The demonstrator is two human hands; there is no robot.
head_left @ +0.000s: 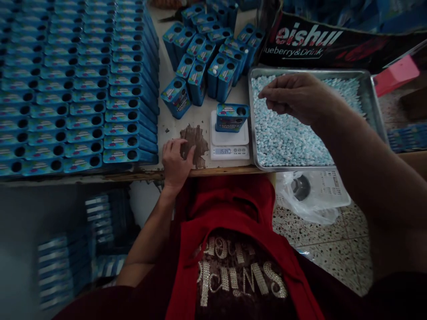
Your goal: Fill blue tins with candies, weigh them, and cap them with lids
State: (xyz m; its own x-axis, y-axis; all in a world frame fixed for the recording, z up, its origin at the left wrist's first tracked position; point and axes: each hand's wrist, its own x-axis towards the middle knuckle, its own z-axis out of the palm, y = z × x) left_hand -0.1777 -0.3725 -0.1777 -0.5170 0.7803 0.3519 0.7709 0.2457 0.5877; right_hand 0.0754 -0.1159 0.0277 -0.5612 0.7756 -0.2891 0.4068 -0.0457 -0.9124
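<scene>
At the far left, many blue boxes point(85, 109) stand in close rows on the table point(200, 114), with their round dark holes on the upper side. Just beside these rows is the left hand point(176, 160), which rests at the front border of the table, near a worn brown patch. Its fingers are bent softly and the thumb stays apart from them, so the hand is half open, and I see nothing in it. Behind it stands a looser group of blue containers point(196, 82); on top of one of them lie a few white candies point(215, 69). More to the right, a white scale point(230, 141) carries a single blue container point(232, 118), upright, and its small display shows digits. Next to the scale is a metal tray point(251, 120), covered with pale blue and white candies point(290, 140). The right hand point(289, 95) is above this tray, with the fingertips brought together; I cannot tell if something is between them. Behind the tray there is a black carton point(310, 44), and at the right corner of the tray is a pink scoop point(396, 75)
</scene>
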